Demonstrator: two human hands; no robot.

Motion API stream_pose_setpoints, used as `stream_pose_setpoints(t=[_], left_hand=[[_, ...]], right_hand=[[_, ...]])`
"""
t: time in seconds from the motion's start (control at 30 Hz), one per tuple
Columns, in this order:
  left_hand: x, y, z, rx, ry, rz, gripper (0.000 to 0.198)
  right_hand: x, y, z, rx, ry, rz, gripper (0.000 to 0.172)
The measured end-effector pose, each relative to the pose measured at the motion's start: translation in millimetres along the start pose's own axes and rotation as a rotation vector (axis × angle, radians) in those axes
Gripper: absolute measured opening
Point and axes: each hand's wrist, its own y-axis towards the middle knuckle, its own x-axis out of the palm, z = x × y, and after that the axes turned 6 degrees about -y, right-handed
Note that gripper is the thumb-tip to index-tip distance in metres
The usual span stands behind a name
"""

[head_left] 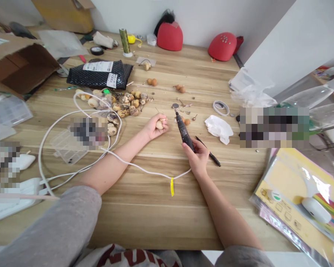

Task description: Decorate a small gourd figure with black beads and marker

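My left hand [155,125] rests on the wooden table [144,200], fingers curled around a small pale gourd [159,124]. My right hand [197,155] grips a black pen-shaped rotary engraver [183,130], its tip pointing up and left, a short gap from the gourd. A white cable [144,170] with a yellow tag [172,186] runs from the tool's rear across the table to the left. A black pen [208,152] lies just right of my right hand.
A pile of small carved gourds [122,104] lies left of my left hand, a crumpled white tissue [219,128] to the right. Small bits and loose gourds [183,111] sit ahead. A black bag [100,76], cardboard box [19,63], red helmets [169,37], packets [297,200].
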Motion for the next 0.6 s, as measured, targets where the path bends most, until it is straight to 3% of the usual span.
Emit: stream_pose_setpoints(t=[0.6], left_hand=[[-2.1, 1.2, -0.7, 0.017, 0.059, -0.02, 0.016]], right_hand=[[1.1, -0.6, 2.7, -0.022, -0.009, -0.002, 0.028]])
